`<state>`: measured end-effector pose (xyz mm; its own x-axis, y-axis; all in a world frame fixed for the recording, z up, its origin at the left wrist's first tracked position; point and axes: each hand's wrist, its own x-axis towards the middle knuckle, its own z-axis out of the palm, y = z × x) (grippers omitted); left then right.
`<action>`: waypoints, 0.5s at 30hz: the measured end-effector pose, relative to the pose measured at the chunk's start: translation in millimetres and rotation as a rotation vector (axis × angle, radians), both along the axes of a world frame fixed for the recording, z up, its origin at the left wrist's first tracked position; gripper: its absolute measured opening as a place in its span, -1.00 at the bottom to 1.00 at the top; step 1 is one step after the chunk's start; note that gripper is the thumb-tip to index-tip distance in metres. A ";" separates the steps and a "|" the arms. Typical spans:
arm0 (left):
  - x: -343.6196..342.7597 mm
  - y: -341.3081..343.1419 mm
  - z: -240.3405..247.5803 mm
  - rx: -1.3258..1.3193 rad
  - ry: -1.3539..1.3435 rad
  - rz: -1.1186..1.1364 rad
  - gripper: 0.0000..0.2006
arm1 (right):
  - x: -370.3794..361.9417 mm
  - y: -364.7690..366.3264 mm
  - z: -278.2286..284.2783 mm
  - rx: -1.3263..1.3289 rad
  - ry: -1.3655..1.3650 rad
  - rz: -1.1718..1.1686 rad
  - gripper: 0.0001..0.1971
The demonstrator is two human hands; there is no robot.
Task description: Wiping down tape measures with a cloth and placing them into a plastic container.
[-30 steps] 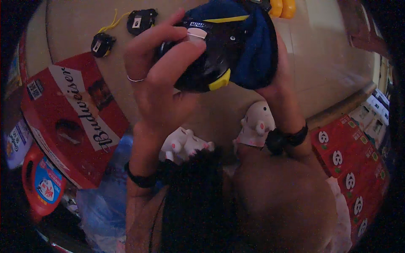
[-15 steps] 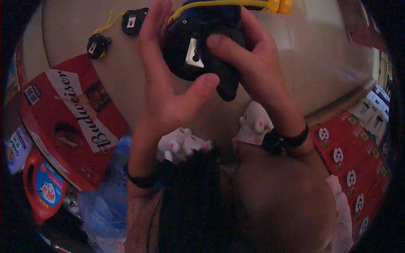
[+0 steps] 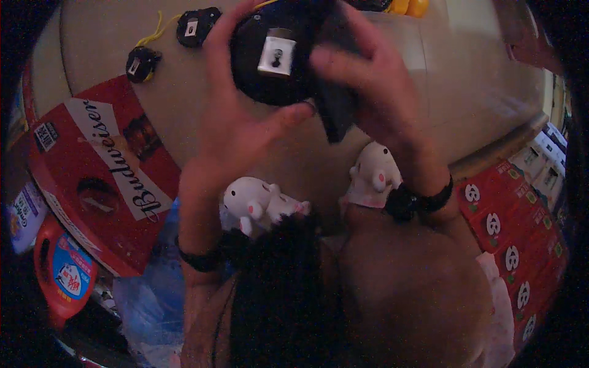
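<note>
Near the top centre, my left hand (image 3: 236,116) curves round a black, round tape measure (image 3: 251,73), its thumb below and fingers along its left side. A silvery clip (image 3: 276,55) on the tape measure's face is turned up toward me. My right hand (image 3: 380,80), smeared by motion, is closed about a dark, flat piece (image 3: 336,110) at the tape measure's right side. Whether that piece is joined to it, I cannot tell. The upper ends of my fingers are cut off by the frame. A bit of yellow strip shows at the top edge.
Two smaller black tape measures (image 3: 142,64) with yellow cords lie at the upper left. A yellow-and-black thing (image 3: 412,6) sits at the top edge. Nearer are a red carton (image 3: 104,165), a red bottle (image 3: 66,276), two white figurines (image 3: 248,199) and red packages (image 3: 512,233) at right.
The tape measure has turned so its clip faces me more squarely, and it has moved slightly up. My right hand has shifted right, with the dark piece swinging away from the round case.
</note>
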<state>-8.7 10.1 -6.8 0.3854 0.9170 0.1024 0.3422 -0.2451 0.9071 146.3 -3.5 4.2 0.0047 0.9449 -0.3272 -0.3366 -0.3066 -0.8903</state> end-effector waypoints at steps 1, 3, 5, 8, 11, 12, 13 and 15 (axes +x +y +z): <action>0.3 0.1 2.2 -0.009 0.079 0.020 -0.05 | -0.2 -3.1 3.2 0.013 -0.006 0.020 -0.73; -0.4 -2.0 4.3 0.021 0.143 0.051 -0.08 | -3.6 -3.2 1.0 0.063 -0.024 0.018 -0.75; -2.5 -4.6 1.9 0.096 0.108 0.063 -0.11 | -6.3 0.7 -1.4 0.062 -0.033 0.029 -0.75; -0.9 -4.0 1.8 0.126 0.070 0.024 -0.12 | -5.6 10.1 -5.7 -0.029 -0.013 0.011 -0.72; 2.7 -3.2 4.8 0.189 0.172 0.004 -0.12 | -3.9 10.1 -11.5 -0.096 0.076 -0.081 -0.70; 1.4 -2.4 0.7 0.170 0.114 0.015 -0.11 | -3.2 8.7 -14.1 -0.090 0.130 -0.089 -0.70; -1.3 -1.0 -6.5 0.151 0.056 0.025 -0.10 | -2.3 7.3 -16.0 -0.085 0.184 -0.097 -0.70; -5.2 1.5 -8.0 0.129 0.006 0.008 -0.08 | -1.1 1.9 -13.2 -0.031 0.120 -0.009 -0.68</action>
<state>-14.0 11.7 -14.8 0.3794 0.8994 0.2173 0.3502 -0.3570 0.8660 145.2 -1.7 -9.0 -0.0276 0.9345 -0.3550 -0.4428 -0.3298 -0.8338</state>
